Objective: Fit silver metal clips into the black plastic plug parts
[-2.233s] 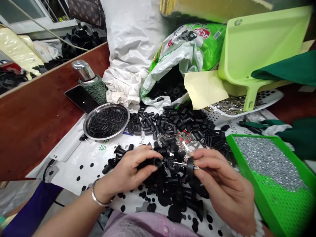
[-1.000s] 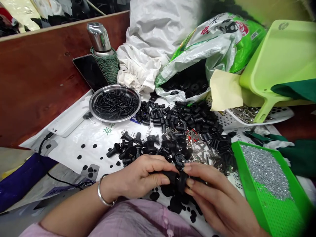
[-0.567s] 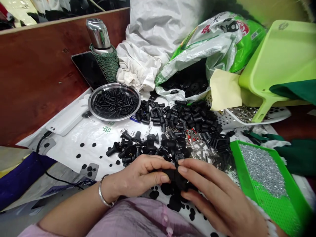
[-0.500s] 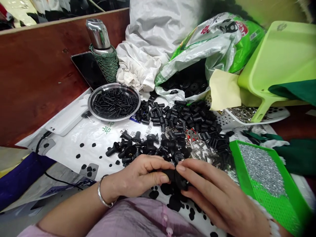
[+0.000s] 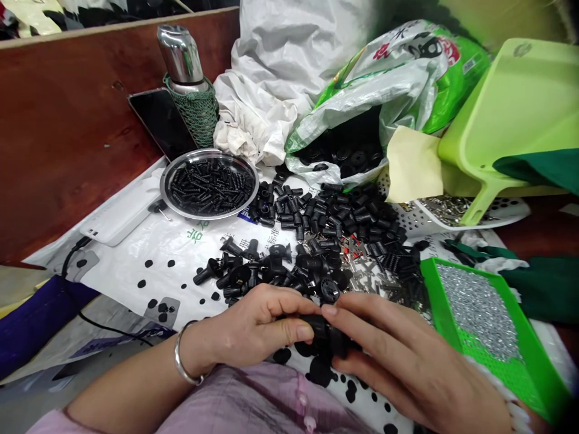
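Note:
My left hand (image 5: 257, 325) and my right hand (image 5: 398, 361) meet close to my body, both closed on one small black plastic part (image 5: 326, 334). The left thumb and fingers pinch its left end; the right fingers wrap over its right end and hide most of it. Just beyond my fingers lies a heap of black plastic pieces (image 5: 275, 274) on a white sheet (image 5: 181, 253). Small metal pins (image 5: 362, 271) are mixed in with them. A silver bracelet (image 5: 183, 361) sits on my left wrist.
A round steel dish (image 5: 208, 184) of black springs stands at the back left, near a flask (image 5: 185, 78) and a phone (image 5: 158, 120). A green tray (image 5: 488, 325) of tiny metal bits lies at right. Behind are a green bag (image 5: 389, 90), a lime scoop (image 5: 511, 120) and a white perforated tray (image 5: 452, 211).
Earlier my hands held a black piece and a disc with a metal pin apart; since then they have closed together on one black part. In the last second they barely shifted.

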The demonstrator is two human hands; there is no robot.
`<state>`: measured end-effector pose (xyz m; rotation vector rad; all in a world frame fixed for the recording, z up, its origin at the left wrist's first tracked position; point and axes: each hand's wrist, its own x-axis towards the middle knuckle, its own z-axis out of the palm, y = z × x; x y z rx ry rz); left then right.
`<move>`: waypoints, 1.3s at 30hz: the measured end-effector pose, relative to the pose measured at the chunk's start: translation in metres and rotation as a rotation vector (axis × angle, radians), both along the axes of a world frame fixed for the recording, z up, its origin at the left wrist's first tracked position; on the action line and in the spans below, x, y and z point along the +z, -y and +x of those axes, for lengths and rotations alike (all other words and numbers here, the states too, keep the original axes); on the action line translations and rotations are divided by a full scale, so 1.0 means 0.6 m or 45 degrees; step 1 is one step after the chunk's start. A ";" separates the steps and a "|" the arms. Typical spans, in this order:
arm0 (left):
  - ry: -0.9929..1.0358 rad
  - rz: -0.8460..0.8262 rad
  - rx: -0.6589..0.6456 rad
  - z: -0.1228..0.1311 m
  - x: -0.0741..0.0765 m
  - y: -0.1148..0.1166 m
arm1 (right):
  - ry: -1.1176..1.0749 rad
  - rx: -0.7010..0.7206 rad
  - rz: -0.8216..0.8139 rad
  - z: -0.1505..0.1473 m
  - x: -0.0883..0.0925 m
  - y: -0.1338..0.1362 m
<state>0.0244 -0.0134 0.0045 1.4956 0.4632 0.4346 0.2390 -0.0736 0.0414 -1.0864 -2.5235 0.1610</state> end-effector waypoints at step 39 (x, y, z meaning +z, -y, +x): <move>-0.132 1.132 0.475 0.012 -0.050 0.011 | -0.620 -0.386 -0.711 -0.028 -0.050 -0.015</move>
